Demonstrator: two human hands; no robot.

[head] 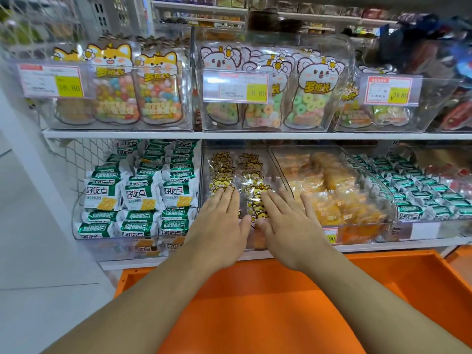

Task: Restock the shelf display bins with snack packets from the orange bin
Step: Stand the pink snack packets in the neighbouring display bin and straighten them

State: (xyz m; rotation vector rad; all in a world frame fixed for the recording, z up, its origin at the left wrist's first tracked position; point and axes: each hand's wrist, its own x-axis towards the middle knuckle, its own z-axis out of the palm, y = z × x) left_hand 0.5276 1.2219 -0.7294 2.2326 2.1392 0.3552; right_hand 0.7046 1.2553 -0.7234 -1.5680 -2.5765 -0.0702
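Both grips are lying flat and open, left hand [219, 226] and right hand [286, 226] pressing clear yellow-printed snack packets [251, 180] into the clear plastic shelf bin [278, 169]; level rows gently above the orange plastic bin [383, 277].

Your left hand [221, 221] and right hand [286, 223] cover the front snack packets [255, 190]. Orange bin [408, 282] cut off at bottom edge. Price tag [330, 235] partly hidden; upper right blurred.

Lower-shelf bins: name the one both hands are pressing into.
The clear bin of yellow cartoon-print packets, second from left; left hand and right hand lie flat on it.
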